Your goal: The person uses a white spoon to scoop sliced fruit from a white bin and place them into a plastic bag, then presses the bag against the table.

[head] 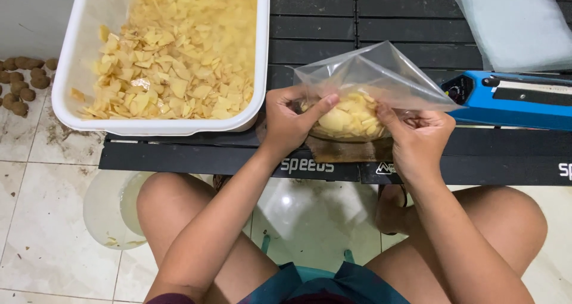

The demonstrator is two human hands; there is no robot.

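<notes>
A clear plastic bag (pixel 381 78) partly filled with pale yellow chips (pixel 348 120) rests at the front edge of a low black table (pixel 369 24). My left hand (pixel 289 122) grips the bag's left side, thumb pressed against the chips. On the bag's right side, my right hand (pixel 420 138) pinches the plastic with its fingers. Both hands hold the same bag, whose upper part is puffed and empty.
A white rectangular tub (pixel 76 60) full of the same chips stands at the left on the table. A blue heat sealer (pixel 512 98) lies at the right, with a stack of clear bags (pixel 518 18) behind it. Small brown tubers (pixel 21 80) lie on the tiled floor. A clear plastic container (pixel 110 211) sits by my left knee.
</notes>
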